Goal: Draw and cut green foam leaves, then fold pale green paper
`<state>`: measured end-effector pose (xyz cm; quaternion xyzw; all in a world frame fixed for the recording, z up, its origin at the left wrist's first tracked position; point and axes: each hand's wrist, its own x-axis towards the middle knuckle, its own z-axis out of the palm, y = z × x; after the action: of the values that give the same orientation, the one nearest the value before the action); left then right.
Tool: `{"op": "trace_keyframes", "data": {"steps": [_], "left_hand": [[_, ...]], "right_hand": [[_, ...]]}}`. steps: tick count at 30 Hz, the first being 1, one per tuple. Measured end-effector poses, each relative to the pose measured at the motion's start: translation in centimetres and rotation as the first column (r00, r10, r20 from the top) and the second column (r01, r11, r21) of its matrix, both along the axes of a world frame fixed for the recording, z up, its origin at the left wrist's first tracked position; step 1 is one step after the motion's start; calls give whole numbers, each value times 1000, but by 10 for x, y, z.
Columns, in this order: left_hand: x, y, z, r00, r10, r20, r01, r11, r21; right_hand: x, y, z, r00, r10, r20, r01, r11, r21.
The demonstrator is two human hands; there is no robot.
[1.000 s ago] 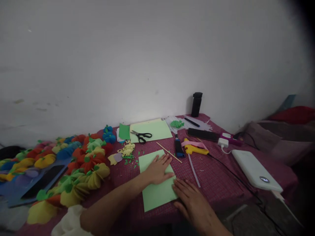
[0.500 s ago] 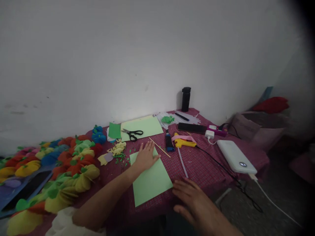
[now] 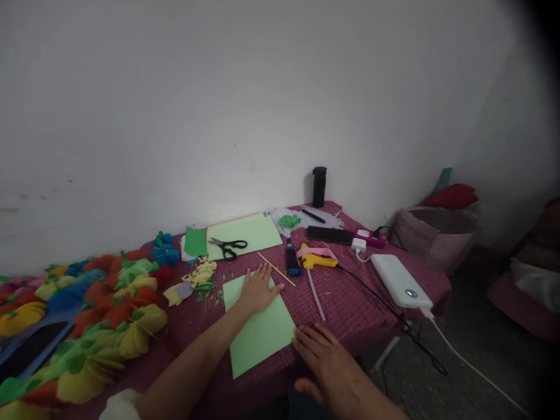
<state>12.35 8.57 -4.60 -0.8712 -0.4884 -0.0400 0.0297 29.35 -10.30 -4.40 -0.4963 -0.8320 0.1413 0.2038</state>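
A light green sheet of paper (image 3: 261,338) lies on the table in front of me. My left hand (image 3: 258,291) rests flat across its upper part, fingers stretched toward the wall. At the sheet's lower right corner is my right hand (image 3: 321,361), palm down with the fingers out and the thumb apart. A thin wooden stick (image 3: 276,269) lies just beyond my left fingertips. To its right are a blue and black cutter-like tool (image 3: 293,259) and a yellow glue gun (image 3: 319,259) with a pink strip over it and a glue stick (image 3: 315,296) at its nozzle.
Black scissors (image 3: 228,248) lie on more green paper (image 3: 262,233). Paper scraps (image 3: 201,274) are scattered nearby. Colourful paper flowers (image 3: 109,315) crowd the left. A white power bank (image 3: 402,283), a purple power strip (image 3: 371,238), a phone (image 3: 329,234) and a black bottle (image 3: 319,186) stand right.
The camera view has turned slightly to the right, so the table's things appear further left. Both hands stay at the green sheet, the right one now touching or very near its corner.
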Motion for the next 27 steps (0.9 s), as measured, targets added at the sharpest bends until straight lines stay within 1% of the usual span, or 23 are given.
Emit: {"op": "trace_keyframes", "data": {"steps": [3, 5, 7, 8, 9, 10, 11, 13, 15, 17, 21, 24, 27], "left_hand": [[-11, 2, 11, 998, 66, 23, -66, 998, 23], [-23, -8, 20, 995, 89, 37, -90, 995, 42], [-38, -30, 29, 996, 73, 44, -75, 996, 50], [-46, -44, 32, 999, 32, 41, -34, 999, 42], [-54, -60, 35, 997, -47, 58, 46, 999, 13], [-62, -77, 37, 989, -126, 80, 129, 991, -30], [-69, -92, 38, 977, -185, 104, 192, 980, -56], [-81, -120, 39, 960, -255, 117, 268, 957, -110], [-91, -136, 39, 957, -265, 116, 280, 950, -138], [-100, -142, 37, 963, -244, 118, 260, 954, -147], [-118, -139, 35, 972, -189, 138, 209, 967, -145], [-130, -137, 37, 972, -170, 160, 194, 969, -151], [-136, -140, 41, 966, -183, 181, 217, 958, -190]], "right_hand": [[4, -2, 17, 1000, 20, 13, -20, 1000, 8], [7, 8, 32, 1000, 10, 14, -11, 999, 38], [8, 27, 47, 990, -141, 0, 140, 984, 107], [7, 40, 53, 971, -238, 16, 234, 962, 140], [5, 55, 58, 941, -334, 48, 323, 933, 159], [2, 70, 61, 896, -435, 89, 416, 893, 172], [-2, 86, 62, 869, -484, 100, 463, 869, 176], [-11, 113, 60, 834, -538, 121, 517, 840, 166], [-18, 134, 54, 805, -575, 143, 556, 817, 154], [-24, 145, 48, 785, -599, 158, 582, 800, 142], [-27, 153, 41, 766, -624, 154, 611, 781, 128], [-29, 156, 41, 760, -639, 121, 631, 769, 104], [-29, 160, 47, 761, -646, 52, 642, 763, 75]]}}
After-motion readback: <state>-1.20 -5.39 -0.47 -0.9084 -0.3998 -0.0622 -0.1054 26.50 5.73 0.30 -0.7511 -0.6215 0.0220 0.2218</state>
